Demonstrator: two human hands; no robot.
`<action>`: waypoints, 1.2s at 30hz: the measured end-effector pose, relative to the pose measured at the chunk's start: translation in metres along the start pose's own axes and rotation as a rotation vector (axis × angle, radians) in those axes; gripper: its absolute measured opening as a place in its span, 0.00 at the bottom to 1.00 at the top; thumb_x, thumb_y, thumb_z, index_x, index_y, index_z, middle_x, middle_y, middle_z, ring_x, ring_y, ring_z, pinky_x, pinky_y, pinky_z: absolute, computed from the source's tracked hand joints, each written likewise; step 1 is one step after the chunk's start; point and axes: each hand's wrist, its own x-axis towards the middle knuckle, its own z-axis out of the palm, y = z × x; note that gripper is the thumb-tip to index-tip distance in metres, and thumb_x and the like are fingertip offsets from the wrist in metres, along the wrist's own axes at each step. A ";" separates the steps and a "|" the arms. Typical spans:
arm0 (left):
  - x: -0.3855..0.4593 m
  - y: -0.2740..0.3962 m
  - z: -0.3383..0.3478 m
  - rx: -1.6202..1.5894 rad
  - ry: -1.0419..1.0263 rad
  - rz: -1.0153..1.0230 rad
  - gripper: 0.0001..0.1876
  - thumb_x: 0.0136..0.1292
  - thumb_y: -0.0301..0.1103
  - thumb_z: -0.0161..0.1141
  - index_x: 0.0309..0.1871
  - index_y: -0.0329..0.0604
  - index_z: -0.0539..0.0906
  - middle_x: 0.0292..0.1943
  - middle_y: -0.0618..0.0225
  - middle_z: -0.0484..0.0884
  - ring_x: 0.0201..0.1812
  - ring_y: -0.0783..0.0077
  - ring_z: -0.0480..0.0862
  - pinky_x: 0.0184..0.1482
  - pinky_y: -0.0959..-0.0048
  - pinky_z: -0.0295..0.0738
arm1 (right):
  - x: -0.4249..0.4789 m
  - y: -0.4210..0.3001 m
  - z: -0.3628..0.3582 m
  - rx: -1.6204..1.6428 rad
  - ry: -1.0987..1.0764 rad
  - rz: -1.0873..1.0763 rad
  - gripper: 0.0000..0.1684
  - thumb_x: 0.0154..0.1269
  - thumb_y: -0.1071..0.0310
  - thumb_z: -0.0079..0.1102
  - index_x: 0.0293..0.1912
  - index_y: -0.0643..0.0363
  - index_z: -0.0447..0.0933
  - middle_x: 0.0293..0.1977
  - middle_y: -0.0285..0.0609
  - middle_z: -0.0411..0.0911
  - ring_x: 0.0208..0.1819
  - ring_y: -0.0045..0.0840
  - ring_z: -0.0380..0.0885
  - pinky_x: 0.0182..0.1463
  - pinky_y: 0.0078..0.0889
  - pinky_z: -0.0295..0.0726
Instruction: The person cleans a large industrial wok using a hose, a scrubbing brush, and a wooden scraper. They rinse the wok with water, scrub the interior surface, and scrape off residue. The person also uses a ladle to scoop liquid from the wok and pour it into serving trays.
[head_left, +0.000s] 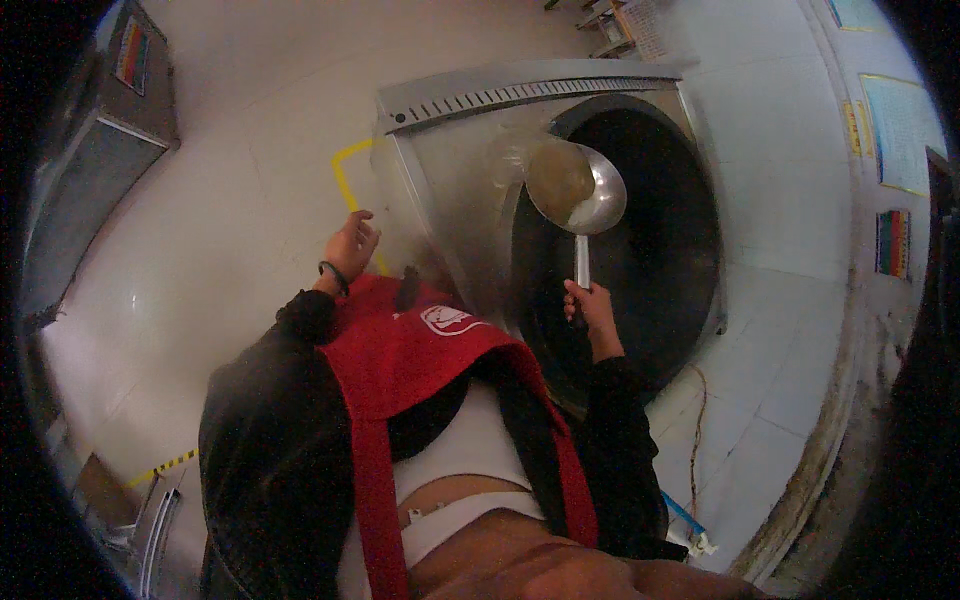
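My right hand (591, 306) grips the handle of a large metal ladle (609, 187). Cloudy brownish liquid (559, 180) fills much of its bowl, towards the left side. Beneath the ladle is a big dark wok (645, 247), set into a metal cooking range (465, 195). Just left of the bowl, a pale blurred patch lies over the range top; I cannot tell whether it is liquid or steam. My left hand (352, 244) is held out beside the range, above the floor, fingers loosely bent and holding nothing. The red apron (420, 360) I wear hangs between my arms.
A slotted metal strip (540, 94) runs along the range's far edge. Yellow tape (346, 176) marks the floor near my left hand. A metal cabinet (97, 202) stands far left. Right of the range are a tiled wall (780, 300) and a hanging cord (701, 435).
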 end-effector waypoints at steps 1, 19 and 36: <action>0.001 0.000 -0.003 -0.005 0.005 0.001 0.17 0.61 0.36 0.59 0.51 0.44 0.71 0.27 0.68 0.79 0.26 0.69 0.80 0.30 0.69 0.74 | -0.004 -0.005 0.005 -0.027 0.020 -0.002 0.15 0.59 0.63 0.66 0.35 0.63 0.72 0.18 0.35 0.72 0.15 0.19 0.70 0.18 0.26 0.70; 0.003 -0.027 -0.021 -0.012 -0.040 -0.082 0.17 0.62 0.37 0.59 0.52 0.45 0.71 0.29 0.67 0.80 0.30 0.68 0.81 0.33 0.68 0.74 | 0.018 -0.056 0.016 -0.344 0.236 -0.128 0.14 0.58 0.64 0.66 0.31 0.63 0.73 0.18 0.35 0.74 0.15 0.17 0.71 0.17 0.23 0.68; 0.011 0.025 0.040 0.123 -0.200 0.038 0.19 0.63 0.37 0.58 0.55 0.44 0.70 0.32 0.64 0.80 0.29 0.67 0.81 0.33 0.68 0.75 | 0.081 0.025 -0.070 -0.492 0.515 -0.358 0.27 0.53 0.50 0.68 0.43 0.61 0.73 0.25 0.42 0.80 0.26 0.33 0.80 0.31 0.38 0.76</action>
